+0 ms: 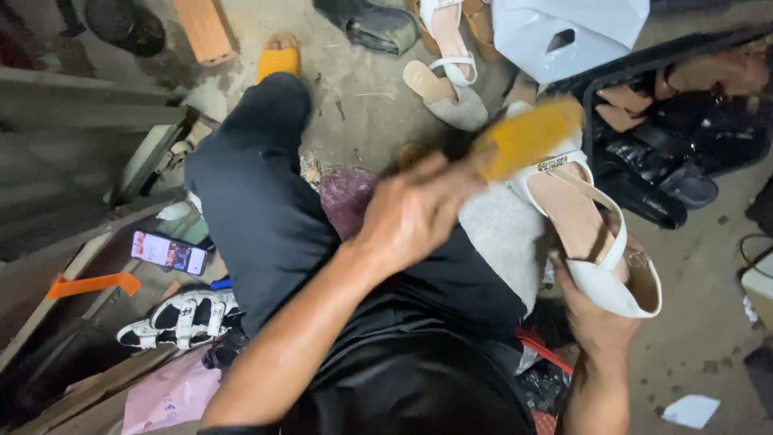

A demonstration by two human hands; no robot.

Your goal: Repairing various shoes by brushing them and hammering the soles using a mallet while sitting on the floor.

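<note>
Left hand (pixel 411 213) fingers clutching blurred yellow brush (pixel 527 137), right hand (pixel 592 310) gripping white sandal (pixel 592 234) beneath it

The white sandal (pixel 600 242) looks like smooth, slightly glossy leather with a matt tan insole and a small metal buckle. The brush (pixel 527 137) blurs into yellowish bristles. At three o'clock, black shoes (pixel 660 181) shine glossy. The concrete floor (pixel 362 89) is rough and dusty; the trousers (pixel 266 201) are matt dark cloth.
</note>
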